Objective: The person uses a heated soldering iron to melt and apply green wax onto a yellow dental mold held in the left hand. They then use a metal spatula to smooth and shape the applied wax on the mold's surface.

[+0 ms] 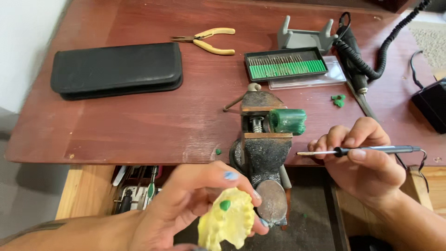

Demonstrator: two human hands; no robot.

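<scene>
A person's left hand (186, 204) cradles a yellow dental cast (227, 225) low in the frame, fingers curled round its back so the tooth row faces up and a small green wax blob (225, 205) on it stays in sight. The right hand (362, 160) pinches a slim dark-handled wax tool (367, 150) like a pen, its fine metal tip levelled toward a bench vise (262, 148) — a grip that seems chosen for fine control. The vise, clamped at the table's near edge between the two hands, holds a green wax block (288, 121) in its jaws, apparently to keep it steady and within reach. Behind it on the reddish-brown wooden table (139, 121) lie a long black zip case (116, 70), yellow-handled pliers (209, 40), an open tray of green-shanked burs (285, 64), a grey stand (306, 37), a rotary handpiece (353, 60) on a coiled black cord, and stray green wax scraps (338, 100). A drawer of hand tools (137, 188) stands open below the tabletop — a pale wall borders the table at left.
</scene>
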